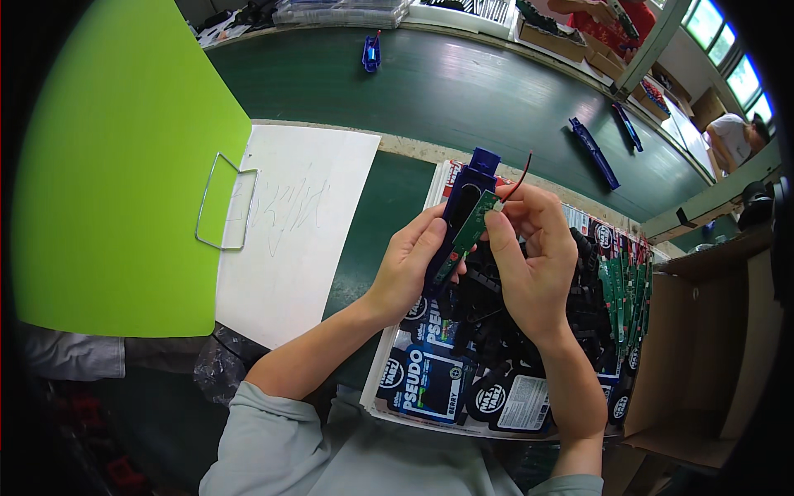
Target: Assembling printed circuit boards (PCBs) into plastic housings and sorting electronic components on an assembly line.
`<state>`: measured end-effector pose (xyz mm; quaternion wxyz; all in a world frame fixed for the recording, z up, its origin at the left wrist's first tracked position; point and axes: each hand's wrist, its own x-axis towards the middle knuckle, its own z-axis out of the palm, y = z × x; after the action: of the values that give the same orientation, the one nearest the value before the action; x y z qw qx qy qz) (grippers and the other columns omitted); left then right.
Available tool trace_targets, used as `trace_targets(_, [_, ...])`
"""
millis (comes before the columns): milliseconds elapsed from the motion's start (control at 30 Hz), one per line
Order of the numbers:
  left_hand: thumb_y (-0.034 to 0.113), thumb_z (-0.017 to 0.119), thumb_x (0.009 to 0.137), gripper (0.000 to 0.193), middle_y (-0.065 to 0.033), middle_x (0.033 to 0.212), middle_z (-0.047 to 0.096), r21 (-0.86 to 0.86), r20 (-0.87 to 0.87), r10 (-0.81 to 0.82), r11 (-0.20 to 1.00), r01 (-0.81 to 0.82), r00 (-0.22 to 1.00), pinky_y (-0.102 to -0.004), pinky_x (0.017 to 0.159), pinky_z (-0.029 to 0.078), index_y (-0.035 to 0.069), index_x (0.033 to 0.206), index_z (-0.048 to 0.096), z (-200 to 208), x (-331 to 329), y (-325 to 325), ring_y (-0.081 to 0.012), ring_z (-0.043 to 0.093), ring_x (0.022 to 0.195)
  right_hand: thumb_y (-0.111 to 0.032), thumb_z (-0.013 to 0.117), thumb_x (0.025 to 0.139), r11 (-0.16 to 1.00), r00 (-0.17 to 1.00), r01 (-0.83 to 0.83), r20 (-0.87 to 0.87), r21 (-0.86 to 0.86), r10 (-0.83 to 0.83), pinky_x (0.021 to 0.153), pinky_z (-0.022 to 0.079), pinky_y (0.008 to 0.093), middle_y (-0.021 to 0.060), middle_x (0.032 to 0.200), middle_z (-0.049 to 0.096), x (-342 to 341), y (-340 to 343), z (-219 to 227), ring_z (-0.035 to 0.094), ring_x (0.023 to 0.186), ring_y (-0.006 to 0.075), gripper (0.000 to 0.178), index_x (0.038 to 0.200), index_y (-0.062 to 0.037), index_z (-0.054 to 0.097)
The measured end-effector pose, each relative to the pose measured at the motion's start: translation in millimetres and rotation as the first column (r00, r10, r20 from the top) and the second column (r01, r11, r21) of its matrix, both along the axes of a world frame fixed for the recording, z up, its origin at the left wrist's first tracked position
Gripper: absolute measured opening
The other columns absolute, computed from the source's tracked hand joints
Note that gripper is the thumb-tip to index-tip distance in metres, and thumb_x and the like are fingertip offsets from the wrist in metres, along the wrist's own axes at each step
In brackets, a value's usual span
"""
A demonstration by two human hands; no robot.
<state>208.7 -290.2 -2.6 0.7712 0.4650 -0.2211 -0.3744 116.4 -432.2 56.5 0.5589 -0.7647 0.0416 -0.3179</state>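
Observation:
My left hand (pixel 404 271) is closed around a dark blue, elongated plastic housing (pixel 483 163), which tilts up and to the right. A narrow green circuit board (pixel 474 225) lies along the open face of that housing, and a red wire (pixel 523 174) sticks up from its upper end. The thumb and fingers of my right hand (pixel 536 260) pinch the board near this wired end. Whether the board is seated in the housing I cannot tell. Below both hands is a heap of small black plastic parts (pixel 481 331). Several more green boards (pixel 626 298) with red wires lie to its right.
Printed cardboard sheets (pixel 418 376) lie under the parts. An open cardboard box (pixel 699 355) stands at right. A green folder (pixel 124 190) with white paper (pixel 289 215) is at left. Blue housings (pixel 594 153) rest on the green bench (pixel 463 91). Two other people are beyond it.

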Motion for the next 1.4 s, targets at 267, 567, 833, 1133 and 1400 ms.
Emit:
trace_targets(267, [0.036,0.045,0.116,0.047,-0.0050,0.106,0.070,-0.022,-0.006,0.017,1.000,-0.017,1.000,-0.0239,0.075,0.057,0.004,0.149,0.052,-1,-1,-1,-0.0084,0.066,0.082,0.002,0.070,0.099,0.999,0.999,0.023,0.037,0.027,-0.024,0.071,0.055,0.0241,0.0070,0.092,0.071,5,3,-12,0.067,0.077,0.0080,0.022,0.120,0.0038,0.065])
trace_targets(567, [0.034,0.045,0.116,0.048,-0.0048,0.105,0.069,-0.019,-0.005,0.004,1.000,-0.005,1.000,-0.0238,0.074,0.057,0.004,0.153,0.050,-3,1,-1,-0.0081,0.066,0.082,0.002,0.069,0.099,0.999,0.999,0.028,-0.029,-0.037,-0.029,0.071,0.056,0.0241,0.0068,0.092,0.071,5,-5,-8,0.068,0.078,0.0088,0.021,0.119,0.0043,0.066])
trace_targets(833, [0.034,0.044,0.116,0.049,-0.0063,0.105,0.070,-0.008,0.018,-0.042,0.999,0.042,0.999,-0.0241,0.074,0.056,0.005,0.156,0.048,-7,-1,0,-0.0081,0.066,0.082,0.003,0.073,0.093,0.929,0.992,0.116,-0.004,-0.351,-0.125,0.058,0.047,0.0276,0.0063,0.091,0.066,5,-9,-7,0.061,0.069,0.0096,0.022,0.115,0.0031,0.068])
trace_targets(1133, [0.034,0.042,0.117,0.045,-0.0080,0.102,0.069,0.010,0.012,-0.059,0.998,0.059,0.998,-0.0268,0.073,0.057,0.002,0.148,0.050,-4,2,-3,-0.0119,0.068,0.081,0.000,0.073,0.095,0.999,0.994,0.038,-0.103,0.004,-0.038,0.066,0.052,0.0247,0.0047,0.084,0.071,5,-9,-6,0.065,0.073,0.0086,0.022,0.116,0.0042,0.070])
trace_targets(1400, [0.033,0.047,0.115,0.049,-0.0054,0.102,0.069,-0.016,0.017,-0.059,0.998,0.059,0.998,-0.0241,0.072,0.056,0.001,0.153,0.049,-4,-2,0,-0.0082,0.066,0.080,0.002,0.081,0.084,0.871,0.973,0.231,0.088,-0.434,-0.214,0.063,0.054,0.0304,0.0085,0.095,0.062,9,-4,-8,0.061,0.071,0.0172,0.031,0.113,-0.0005,0.071])
